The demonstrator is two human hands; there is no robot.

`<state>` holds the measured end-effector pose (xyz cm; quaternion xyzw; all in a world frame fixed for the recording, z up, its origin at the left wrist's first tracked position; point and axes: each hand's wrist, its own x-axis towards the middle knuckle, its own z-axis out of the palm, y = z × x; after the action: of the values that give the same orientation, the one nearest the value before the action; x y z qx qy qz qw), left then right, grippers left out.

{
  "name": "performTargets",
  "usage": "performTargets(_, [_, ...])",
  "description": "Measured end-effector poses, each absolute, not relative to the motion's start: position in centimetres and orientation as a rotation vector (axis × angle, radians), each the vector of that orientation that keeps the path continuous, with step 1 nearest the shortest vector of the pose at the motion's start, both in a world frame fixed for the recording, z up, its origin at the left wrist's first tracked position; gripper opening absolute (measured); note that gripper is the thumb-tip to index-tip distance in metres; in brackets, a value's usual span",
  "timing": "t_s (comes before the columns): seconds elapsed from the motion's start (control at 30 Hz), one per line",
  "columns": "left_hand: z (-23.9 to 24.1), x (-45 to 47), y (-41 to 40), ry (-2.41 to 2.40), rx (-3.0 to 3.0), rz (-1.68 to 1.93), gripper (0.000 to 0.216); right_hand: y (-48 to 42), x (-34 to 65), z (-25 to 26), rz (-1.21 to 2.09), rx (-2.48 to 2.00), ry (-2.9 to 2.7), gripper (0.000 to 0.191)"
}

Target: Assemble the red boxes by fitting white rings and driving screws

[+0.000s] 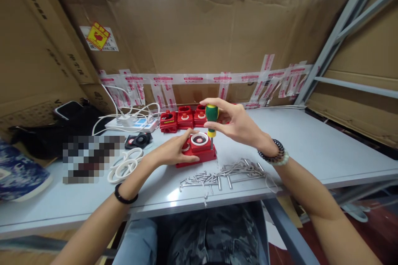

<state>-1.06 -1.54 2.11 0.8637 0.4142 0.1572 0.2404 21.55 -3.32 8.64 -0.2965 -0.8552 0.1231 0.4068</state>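
Note:
A red housing (202, 156) with a white ring around a dark round centre lies on the table in front of me. My left hand (174, 149) grips its left end, thumb along the near side and fingers over the top. Held upright in my right hand (238, 118) is a screwdriver (212, 118) with a green and yellow handle. Its shaft points down at the right end of the housing; the tip itself is hard to make out. Just in front lie a pile of loose screws (203, 179) and several metal rods with string (242, 169).
Behind stand several more red housings (185, 118). To the left are white rings (126, 167), a small black part (138, 140), a power strip (137, 124) with white cables and a black bag (74, 126). A cardboard wall (199, 29) closes off the back; a metal frame (329, 41) rises at right.

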Motion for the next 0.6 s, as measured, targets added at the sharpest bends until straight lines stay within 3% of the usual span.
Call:
performTargets(0.17, [1.9,-1.1,-1.4,1.082,2.396,0.481,0.083,-3.3,20.7,8.1,-0.058,-0.969,-2.017,0.038])
performTargets(0.33, [2.0,-1.1,-1.5,1.072,2.406,0.468,0.081,-2.9,22.3,9.0,0.507,-0.616,-2.232,0.047])
performTargets(0.4, [2.1,-1.0,-1.5,1.118,2.406,0.432,0.082,-2.6,22.5,8.9,0.562,-0.611,-2.212,0.044])
performTargets(0.6, [2.0,-1.0,-1.4,1.118,2.409,0.422,0.082,-2.2,20.7,7.2,0.085,-0.926,-1.947,0.044])
